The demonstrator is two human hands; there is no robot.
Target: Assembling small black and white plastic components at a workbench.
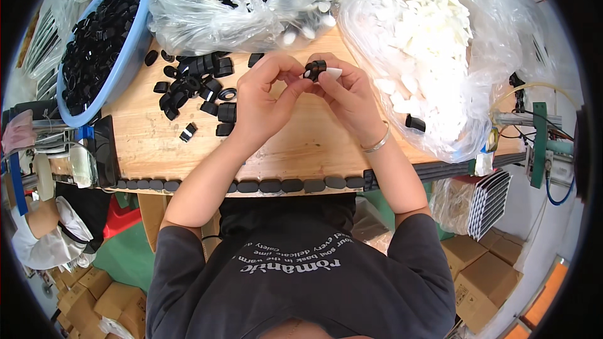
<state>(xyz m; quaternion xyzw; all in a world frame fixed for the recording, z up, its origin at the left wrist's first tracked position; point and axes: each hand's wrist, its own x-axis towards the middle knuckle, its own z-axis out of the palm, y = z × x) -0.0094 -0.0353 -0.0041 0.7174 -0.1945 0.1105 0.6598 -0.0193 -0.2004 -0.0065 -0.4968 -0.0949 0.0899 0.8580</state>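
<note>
Above the middle of the wooden table, a small glossy black plastic part is between my two hands. A white plastic piece juts from beside it, under my right thumb. My left hand pinches at the black part's left end, where a bit of white shows between the fingertips. My right hand, with a bracelet at the wrist, grips the black part from the right. How the white and black pieces fit together is partly hidden by my fingers. Loose black plastic caps and rings lie left of my left hand.
A blue basin full of black parts stands at left. At the back, a clear bag holds black and white pieces; another bag on the right holds white pieces. A lone black cap lies there. Black oval pieces line the front edge.
</note>
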